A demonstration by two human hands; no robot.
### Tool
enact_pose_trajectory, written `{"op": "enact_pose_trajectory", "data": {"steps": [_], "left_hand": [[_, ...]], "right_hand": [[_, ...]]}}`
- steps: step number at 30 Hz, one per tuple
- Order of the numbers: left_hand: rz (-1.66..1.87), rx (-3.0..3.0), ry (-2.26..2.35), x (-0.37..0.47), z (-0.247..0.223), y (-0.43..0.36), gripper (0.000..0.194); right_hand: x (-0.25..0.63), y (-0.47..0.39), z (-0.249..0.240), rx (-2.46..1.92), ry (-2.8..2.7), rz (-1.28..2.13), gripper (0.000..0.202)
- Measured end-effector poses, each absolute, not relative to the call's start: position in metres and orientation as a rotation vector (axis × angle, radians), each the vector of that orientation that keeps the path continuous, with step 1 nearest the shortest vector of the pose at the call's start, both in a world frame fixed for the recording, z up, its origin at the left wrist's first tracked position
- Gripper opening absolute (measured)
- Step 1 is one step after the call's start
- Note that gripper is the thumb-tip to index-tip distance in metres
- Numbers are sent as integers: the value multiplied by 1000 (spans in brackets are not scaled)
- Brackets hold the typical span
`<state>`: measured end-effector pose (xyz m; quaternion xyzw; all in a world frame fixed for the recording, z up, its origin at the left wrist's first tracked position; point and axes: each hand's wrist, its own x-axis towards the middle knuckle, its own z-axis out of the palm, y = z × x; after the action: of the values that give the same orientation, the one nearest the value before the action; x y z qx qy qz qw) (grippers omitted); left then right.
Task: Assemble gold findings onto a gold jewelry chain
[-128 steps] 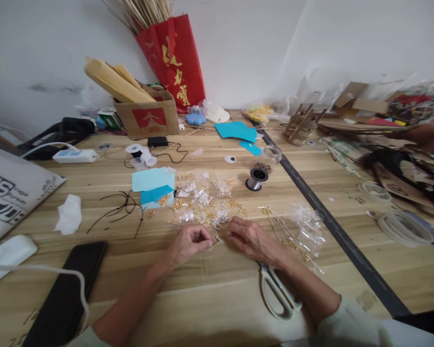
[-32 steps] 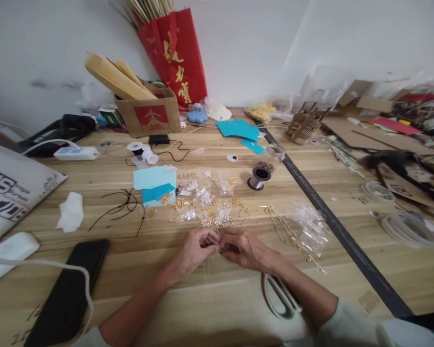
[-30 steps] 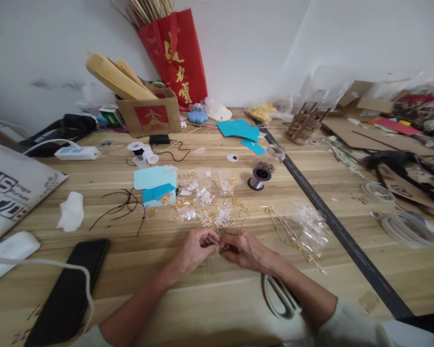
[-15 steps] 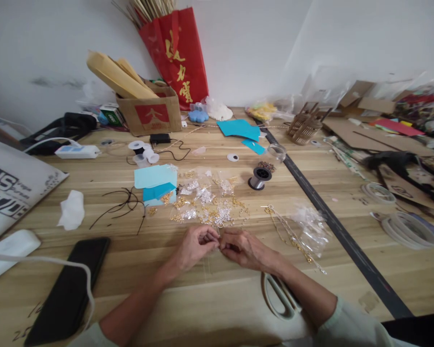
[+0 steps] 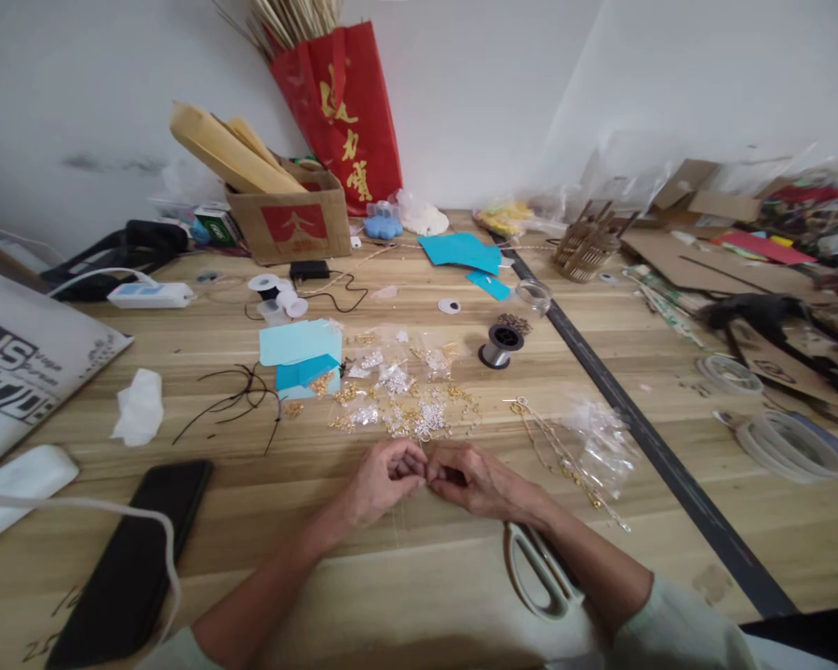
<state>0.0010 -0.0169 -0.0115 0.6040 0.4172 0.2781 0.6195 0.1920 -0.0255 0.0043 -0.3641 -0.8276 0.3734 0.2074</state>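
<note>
My left hand is closed in a pinch, and a faint, thin clear thread trails below its fingers. Fingertip to fingertip with it, my right hand pinches too; whatever is between those fingers is too small to make out. Just beyond both hands lies a spread of small gold and silver beads, some in little clear bags. A pair of scissors with pale handles rests partly under my right forearm. To the right are gold and silver chains beside crumpled clear bags.
A spool of silvery thread stands past the beads. Blue cards and black cord lie to the left, a phone nearer. Behind are a cardboard box and a red bag; a dark strip crosses the right side.
Both hands stay together in nearly the same place, their fingers shifting only slightly. The objects on the table have not moved.
</note>
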Motion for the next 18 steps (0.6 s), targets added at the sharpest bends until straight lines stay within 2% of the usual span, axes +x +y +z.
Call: {"op": "enact_pose_trajectory", "data": {"steps": [7, 18], "left_hand": [[618, 1359, 888, 3, -22, -20, 40], [611, 1507, 952, -1, -22, -18, 24]], "right_hand": [[192, -25, 2, -992, -2238, 1126, 9], [191, -25, 6, -968, -2263, 1080, 9]]}}
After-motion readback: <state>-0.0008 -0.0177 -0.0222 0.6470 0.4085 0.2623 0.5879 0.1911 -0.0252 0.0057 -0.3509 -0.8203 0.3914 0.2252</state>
